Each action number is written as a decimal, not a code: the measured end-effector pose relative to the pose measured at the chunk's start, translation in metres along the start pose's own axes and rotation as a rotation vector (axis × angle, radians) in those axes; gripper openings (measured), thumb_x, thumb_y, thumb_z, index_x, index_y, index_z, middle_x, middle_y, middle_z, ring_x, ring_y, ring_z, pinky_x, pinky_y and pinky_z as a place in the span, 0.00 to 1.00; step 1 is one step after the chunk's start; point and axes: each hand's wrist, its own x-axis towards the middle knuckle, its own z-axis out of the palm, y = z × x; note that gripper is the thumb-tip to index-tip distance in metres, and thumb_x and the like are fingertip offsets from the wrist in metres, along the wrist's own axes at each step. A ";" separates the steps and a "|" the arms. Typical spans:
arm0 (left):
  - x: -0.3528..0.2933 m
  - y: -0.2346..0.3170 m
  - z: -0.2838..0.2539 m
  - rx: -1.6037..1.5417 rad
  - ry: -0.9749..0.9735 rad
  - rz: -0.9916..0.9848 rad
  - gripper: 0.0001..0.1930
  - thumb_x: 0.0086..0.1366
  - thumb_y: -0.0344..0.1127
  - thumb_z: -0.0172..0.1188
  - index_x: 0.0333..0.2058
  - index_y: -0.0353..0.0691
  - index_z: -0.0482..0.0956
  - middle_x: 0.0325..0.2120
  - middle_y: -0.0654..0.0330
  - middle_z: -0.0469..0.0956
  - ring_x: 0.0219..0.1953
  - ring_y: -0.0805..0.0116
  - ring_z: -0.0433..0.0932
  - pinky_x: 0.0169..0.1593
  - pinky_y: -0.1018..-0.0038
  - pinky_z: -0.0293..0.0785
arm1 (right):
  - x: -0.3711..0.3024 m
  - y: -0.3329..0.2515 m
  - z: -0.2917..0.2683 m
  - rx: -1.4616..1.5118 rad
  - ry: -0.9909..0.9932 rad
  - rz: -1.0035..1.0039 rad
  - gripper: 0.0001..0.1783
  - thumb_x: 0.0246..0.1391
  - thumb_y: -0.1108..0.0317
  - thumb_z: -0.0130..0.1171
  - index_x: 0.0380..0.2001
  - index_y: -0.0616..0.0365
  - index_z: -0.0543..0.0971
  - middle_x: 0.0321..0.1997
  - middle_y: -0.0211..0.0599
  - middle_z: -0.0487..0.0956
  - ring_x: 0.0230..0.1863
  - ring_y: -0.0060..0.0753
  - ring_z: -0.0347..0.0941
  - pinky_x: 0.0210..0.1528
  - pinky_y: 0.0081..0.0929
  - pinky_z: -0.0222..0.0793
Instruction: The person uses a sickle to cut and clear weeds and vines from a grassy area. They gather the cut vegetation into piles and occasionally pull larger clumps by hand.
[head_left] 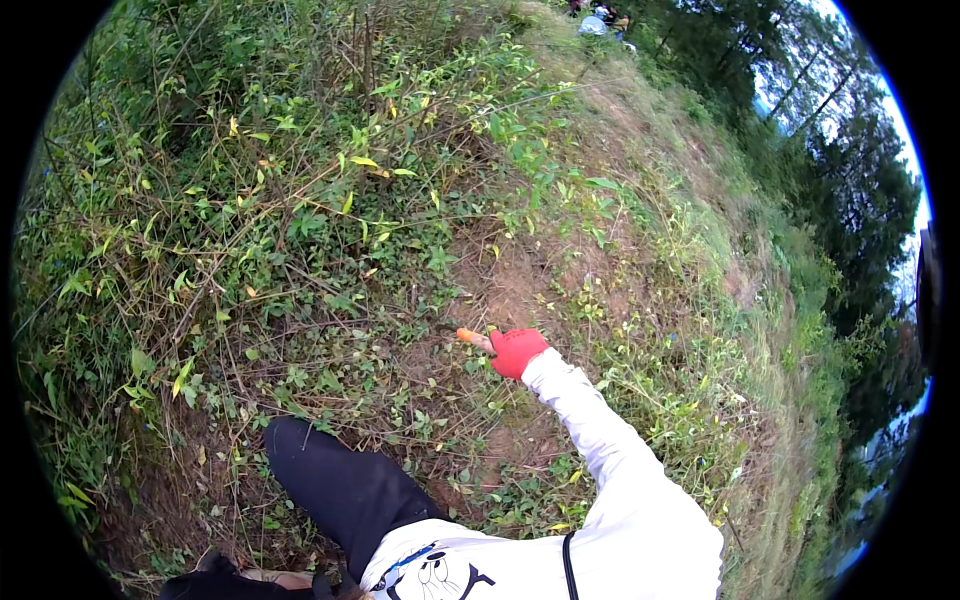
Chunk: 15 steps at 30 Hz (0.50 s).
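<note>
My right hand [517, 352], in a red glove with bare fingertips, reaches out over the slope at the middle of the view. Its fingers are closed round an orange handle [466, 335]. The handle points left, toward low green plants [400, 330] and dry stems. Whatever tool part lies beyond the handle blends into the dark ground, so its kind cannot be told. A white sleeve [590, 410] covers my right arm. My left hand does not show.
Dense weeds and thin vines [250, 200] cover the left and far side. Bare reddish soil [510, 280] lies ahead of my hand. My bent knee in dark trousers [330, 470] is near at left. A grassy strip [680, 150] runs along the right, with trees [860, 200] beyond.
</note>
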 end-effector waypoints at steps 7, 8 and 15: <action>-0.024 0.073 -0.088 -0.246 0.017 0.131 0.16 0.62 0.34 0.58 0.48 0.36 0.78 0.41 0.59 0.79 0.46 0.67 0.76 0.54 0.72 0.69 | 0.015 0.009 -0.012 -0.040 0.016 -0.053 0.21 0.49 0.50 0.56 0.40 0.52 0.73 0.34 0.45 0.81 0.39 0.51 0.78 0.43 0.47 0.72; -0.028 0.090 -0.099 -0.306 -0.018 0.146 0.16 0.62 0.34 0.57 0.48 0.36 0.78 0.41 0.59 0.79 0.46 0.67 0.76 0.54 0.72 0.69 | 0.009 0.012 -0.014 -0.052 -0.051 -0.017 0.21 0.49 0.50 0.56 0.41 0.53 0.73 0.35 0.45 0.81 0.40 0.51 0.78 0.43 0.46 0.72; 0.019 0.184 -0.172 -0.251 -0.361 0.504 0.15 0.64 0.30 0.55 0.49 0.34 0.77 0.41 0.60 0.78 0.46 0.68 0.76 0.54 0.72 0.69 | 0.017 -0.004 -0.009 -0.021 -0.026 -0.018 0.21 0.49 0.51 0.56 0.41 0.53 0.72 0.34 0.45 0.81 0.40 0.51 0.78 0.43 0.48 0.72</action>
